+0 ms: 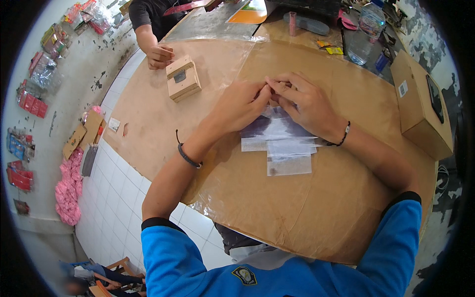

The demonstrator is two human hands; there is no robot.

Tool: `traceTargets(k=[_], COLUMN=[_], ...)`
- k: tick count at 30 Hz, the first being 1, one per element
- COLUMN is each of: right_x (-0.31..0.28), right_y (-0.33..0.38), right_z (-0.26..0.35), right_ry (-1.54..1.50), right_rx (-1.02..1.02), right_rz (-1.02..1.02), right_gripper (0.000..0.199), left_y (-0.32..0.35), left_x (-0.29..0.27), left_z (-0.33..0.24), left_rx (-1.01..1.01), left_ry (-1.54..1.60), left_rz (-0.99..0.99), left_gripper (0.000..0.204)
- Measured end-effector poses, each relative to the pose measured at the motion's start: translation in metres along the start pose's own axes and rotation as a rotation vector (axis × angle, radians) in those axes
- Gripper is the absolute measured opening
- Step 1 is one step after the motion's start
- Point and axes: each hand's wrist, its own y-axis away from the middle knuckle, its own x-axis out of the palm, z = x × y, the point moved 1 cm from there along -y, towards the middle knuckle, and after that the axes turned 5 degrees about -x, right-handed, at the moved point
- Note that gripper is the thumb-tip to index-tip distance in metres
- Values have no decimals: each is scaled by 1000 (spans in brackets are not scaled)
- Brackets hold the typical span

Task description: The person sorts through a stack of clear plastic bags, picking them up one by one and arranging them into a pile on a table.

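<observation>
My left hand (243, 102) and my right hand (308, 102) meet over the middle of the table, thumbs and fingertips pinched together. What sits between the fingertips is hidden or too small to make out. Just under the hands lies a loose pile of clear plastic bags (289, 163), flat and overlapping. One bag's crinkled clear edge (271, 112) shows right below the pinch; I cannot tell whether the fingers hold it.
A wooden block fixture (183, 81) with a dark metal piece stands at the far left, near another person's hand (160, 56). On the right is a cardboard box (418, 106) with a phone (435, 99) on it. A water bottle (365, 34) and a clear pinkish tube (292, 24) stand at the back.
</observation>
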Motion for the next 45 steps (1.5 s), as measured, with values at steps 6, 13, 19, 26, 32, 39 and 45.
traceTargets(k=[6,13,19,26,32,39,45], right_x=[-1,-2,-1,-4,-4,-3,-2], right_y=[-1,-2,-1,-2,-1,-1,-1], right_z=[1,0,-1,1,0,2,4], right_ry=[71,66,70,32,71,72,2], right_rx=[-10,-14,-20,25,-17,-46,66], right_rz=[28,30,-7,19,32,30,9], right_gripper=[35,31,30,31,31,28,26], left_y=[-2,-3,-7,-4,-5,-4,-1], left_x=[6,-1,8,7,8,4,5], left_z=[10,9,18,13,14,7,9], left_rx=[121,41,182,86,70,48,65], left_ry=[-47,-207,-131,-162,-268,-208,-251], left_rz=[-10,90,-47,-50,-22,13,-21], left_gripper=[35,36,38,39,39,38,37])
